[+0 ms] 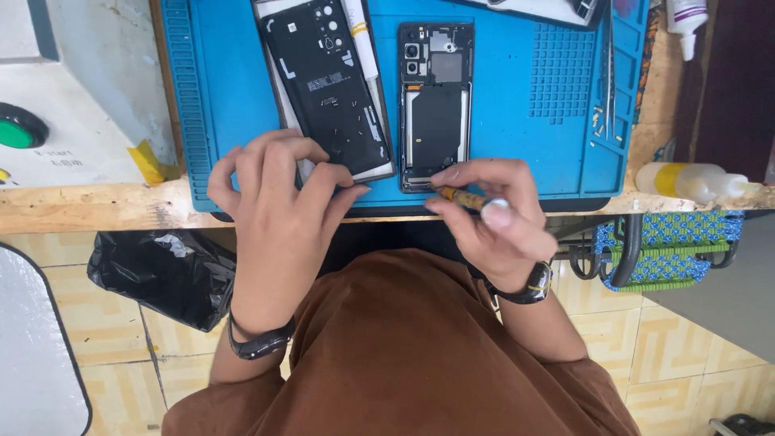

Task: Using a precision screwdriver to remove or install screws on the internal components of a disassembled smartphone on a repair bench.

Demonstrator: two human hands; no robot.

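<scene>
My right hand grips a small screwdriver, tip at the opened phone's bottom edge. My left hand curls loosely on the removed back cover. Inner shields remain fitted; teardown looks early.

I see a squeeze bottle at the bench's right edge, tweezers along the blue mat's right side, and a black bag on the floor.

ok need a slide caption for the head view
Right hand tips a screwdriver into an opened phone on a blue mat; left hand rests on the back cover.
</scene>
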